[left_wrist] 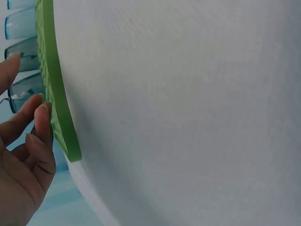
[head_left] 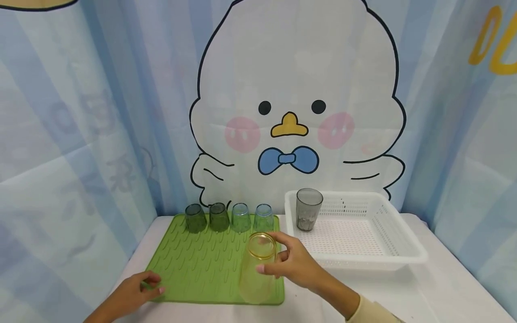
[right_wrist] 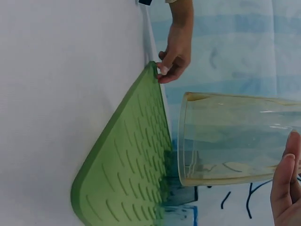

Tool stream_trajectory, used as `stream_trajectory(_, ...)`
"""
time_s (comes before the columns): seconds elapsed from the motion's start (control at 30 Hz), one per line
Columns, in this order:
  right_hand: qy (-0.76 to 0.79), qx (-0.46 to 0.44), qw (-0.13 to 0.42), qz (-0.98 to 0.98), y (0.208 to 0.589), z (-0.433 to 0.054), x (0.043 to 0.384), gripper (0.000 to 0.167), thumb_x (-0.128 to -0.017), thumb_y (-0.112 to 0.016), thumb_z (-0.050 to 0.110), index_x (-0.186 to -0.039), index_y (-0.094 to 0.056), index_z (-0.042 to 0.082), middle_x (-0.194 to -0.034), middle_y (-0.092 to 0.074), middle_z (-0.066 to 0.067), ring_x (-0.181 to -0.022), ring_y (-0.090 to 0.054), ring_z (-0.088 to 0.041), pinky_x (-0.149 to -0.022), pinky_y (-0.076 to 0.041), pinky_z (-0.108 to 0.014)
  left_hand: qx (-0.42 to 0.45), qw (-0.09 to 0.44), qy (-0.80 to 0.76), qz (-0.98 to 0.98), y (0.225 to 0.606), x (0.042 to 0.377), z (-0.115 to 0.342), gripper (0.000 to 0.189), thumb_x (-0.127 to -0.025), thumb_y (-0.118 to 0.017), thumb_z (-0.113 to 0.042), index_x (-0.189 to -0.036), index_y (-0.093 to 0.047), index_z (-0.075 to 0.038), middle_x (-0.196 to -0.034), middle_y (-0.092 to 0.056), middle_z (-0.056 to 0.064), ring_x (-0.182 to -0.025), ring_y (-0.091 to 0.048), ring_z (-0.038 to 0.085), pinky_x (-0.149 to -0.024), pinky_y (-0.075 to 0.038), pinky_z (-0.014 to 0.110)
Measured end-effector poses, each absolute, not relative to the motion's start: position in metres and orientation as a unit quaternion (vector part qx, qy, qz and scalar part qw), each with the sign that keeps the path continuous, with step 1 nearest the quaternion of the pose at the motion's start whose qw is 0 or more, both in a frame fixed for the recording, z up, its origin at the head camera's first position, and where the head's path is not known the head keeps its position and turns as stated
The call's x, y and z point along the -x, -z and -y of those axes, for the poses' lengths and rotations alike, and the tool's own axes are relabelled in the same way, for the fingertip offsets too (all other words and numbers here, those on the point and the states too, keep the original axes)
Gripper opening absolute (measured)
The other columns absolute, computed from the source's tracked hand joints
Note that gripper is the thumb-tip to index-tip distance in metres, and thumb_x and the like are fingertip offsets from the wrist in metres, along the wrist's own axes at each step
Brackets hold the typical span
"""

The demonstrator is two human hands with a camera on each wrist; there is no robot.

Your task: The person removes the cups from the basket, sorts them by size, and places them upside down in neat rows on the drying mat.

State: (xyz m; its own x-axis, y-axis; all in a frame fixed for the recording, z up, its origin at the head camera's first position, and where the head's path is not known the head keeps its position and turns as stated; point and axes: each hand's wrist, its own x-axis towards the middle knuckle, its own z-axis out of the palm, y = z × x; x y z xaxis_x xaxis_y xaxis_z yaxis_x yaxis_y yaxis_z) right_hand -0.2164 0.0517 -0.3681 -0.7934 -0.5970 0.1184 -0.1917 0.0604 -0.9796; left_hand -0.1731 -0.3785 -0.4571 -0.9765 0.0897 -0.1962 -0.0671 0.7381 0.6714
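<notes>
My right hand [head_left: 296,262] grips a yellow-tinted clear glass [head_left: 258,278] near its base, thumb on one side and fingers on the other. The glass is upside down, its wide mouth facing the green drying mat [head_left: 202,269]; in the right wrist view the mouth [right_wrist: 183,141] appears above the mat. By the mat's front left corner is my left hand [head_left: 133,291], fingers loosely bent and holding nothing. Whether its fingertips touch the mat I cannot tell. Along the mat's back edge stand two dark glasses [head_left: 195,219] and two light blue glasses [head_left: 241,218], all upside down.
A white plastic basket [head_left: 404,258] with slotted sides sits right of the mat. Inside its left end stands a grey glass [head_left: 309,210], mouth up. White cloth [head_left: 303,309] covers the table, and a printed curtain [head_left: 291,67] hangs behind and at both sides.
</notes>
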Motion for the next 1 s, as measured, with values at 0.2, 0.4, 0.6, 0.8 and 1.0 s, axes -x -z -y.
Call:
stream_trajectory(0.2,0.61,0.271,0.155,-0.729,0.366,-0.025,0.233,0.065,-0.083,-0.081,0.021,-0.141,-0.054,0.014,-0.111,-0.07,-0.012,-0.056,-0.063,-0.015,-0.06,-0.058,-0.037,0.009,0.087,-0.326,-0.941,0.464,0.173,0.389,0.041,-0.09,-0.075,-0.031,-0.11,-0.067,0.004,-0.099,-0.069,0.003,-0.091,-0.063,0.02,-0.076,-0.053,0.036)
stream_trajectory(0.4,0.598,0.269,0.143,-0.741,0.366,0.003,0.249,0.066,-0.082,-0.083,0.024,-0.141,-0.054,0.014,-0.129,-0.06,-0.016,-0.06,-0.064,-0.018,-0.062,-0.057,-0.039,0.013,0.061,-0.308,-0.949,0.469,0.171,0.394,0.036,-0.087,-0.078,-0.026,-0.106,-0.067,0.002,-0.093,-0.066,0.002,-0.089,-0.06,0.017,-0.078,-0.051,0.035)
stream_trajectory(0.6,0.593,0.263,0.141,-0.748,0.376,0.029,0.265,0.077,-0.083,-0.084,0.034,-0.148,-0.049,0.014,-0.144,-0.051,-0.018,-0.062,-0.067,-0.024,-0.066,-0.059,-0.042,0.01,0.051,-0.294,-0.954,0.473,0.172,0.398,0.034,-0.085,-0.079,-0.026,-0.103,-0.067,0.001,-0.091,-0.063,0.001,-0.086,-0.057,0.016,-0.076,-0.05,0.034)
stream_trajectory(0.8,0.594,0.252,0.144,-0.751,0.393,0.058,0.285,0.076,-0.083,-0.082,0.04,-0.148,-0.05,0.015,-0.139,-0.054,-0.015,-0.065,-0.069,-0.024,-0.07,-0.06,-0.046,0.007,0.047,-0.306,-0.951,0.473,0.17,0.399,0.033,-0.084,-0.08,-0.024,-0.104,-0.066,-0.002,-0.092,-0.062,0.001,-0.088,-0.057,0.016,-0.077,-0.05,0.035)
stream_trajectory(1.0,0.601,0.233,0.16,-0.748,0.402,0.091,0.298,0.075,-0.082,-0.084,0.031,-0.147,-0.05,0.014,-0.136,-0.053,-0.013,-0.068,-0.069,-0.027,-0.072,-0.059,-0.048,0.022,0.048,-0.309,-0.95,0.472,0.168,0.397,0.033,-0.084,-0.08,-0.024,-0.104,-0.066,-0.002,-0.093,-0.063,0.002,-0.088,-0.057,0.016,-0.079,-0.05,0.037)
